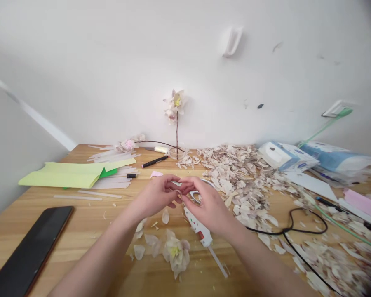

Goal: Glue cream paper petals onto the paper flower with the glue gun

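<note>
My left hand (159,193) and my right hand (207,204) meet above the middle of the table, fingers curled and tips pressed close together. Whatever is between them is too small or hidden to make out. Just below my right hand lies a white glue gun (198,226), with a glue stick (218,262) jutting from its back end. A pale flower (177,252) with a yellow centre rests nearer to me, between my forearms. Several loose petals (139,251) are scattered beside it. Partly covered by my right hand is a white ring-shaped thing (194,197).
A flower (176,101) on a brown stem stands upright near the wall. Dried petals (235,169) heap up at the right, with a black cable (286,231) among them. Left are yellow-green paper (64,174), glue sticks (117,181), a black marker (154,161) and a phone (34,247).
</note>
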The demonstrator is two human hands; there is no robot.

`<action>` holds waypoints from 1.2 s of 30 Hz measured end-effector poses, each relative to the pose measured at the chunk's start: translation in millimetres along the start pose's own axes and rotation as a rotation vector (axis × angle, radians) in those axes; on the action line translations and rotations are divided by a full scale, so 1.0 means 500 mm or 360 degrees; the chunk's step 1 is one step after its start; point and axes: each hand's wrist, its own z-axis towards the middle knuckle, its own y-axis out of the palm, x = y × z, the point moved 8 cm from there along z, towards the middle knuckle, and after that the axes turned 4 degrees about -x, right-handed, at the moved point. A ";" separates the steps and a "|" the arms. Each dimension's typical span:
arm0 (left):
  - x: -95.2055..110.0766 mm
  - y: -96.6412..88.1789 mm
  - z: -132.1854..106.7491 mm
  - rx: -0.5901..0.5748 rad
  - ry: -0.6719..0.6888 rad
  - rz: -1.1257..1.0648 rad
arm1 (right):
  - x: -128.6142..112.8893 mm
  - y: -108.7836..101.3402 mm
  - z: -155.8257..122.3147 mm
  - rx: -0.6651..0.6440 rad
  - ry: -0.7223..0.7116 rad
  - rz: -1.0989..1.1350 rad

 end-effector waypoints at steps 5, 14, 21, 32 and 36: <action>0.004 0.010 -0.005 -0.0106 0.0013 0.0107 | 0.013 -0.006 -0.002 0.0029 0.0057 0.0110; 0.002 0.019 0.004 0.0026 0.0185 0.0319 | 0.087 0.001 -0.013 0.0309 0.0380 0.0636; -0.001 0.015 0.010 0.0193 0.0134 0.0036 | 0.099 0.002 -0.019 0.0389 0.0534 0.1039; 0.008 0.037 0.012 0.0075 0.0233 -0.0114 | 0.104 -0.015 -0.038 0.0364 0.0545 0.1218; 0.004 0.034 0.012 0.0119 0.0192 -0.0135 | 0.107 -0.015 -0.044 0.0341 0.0562 0.1136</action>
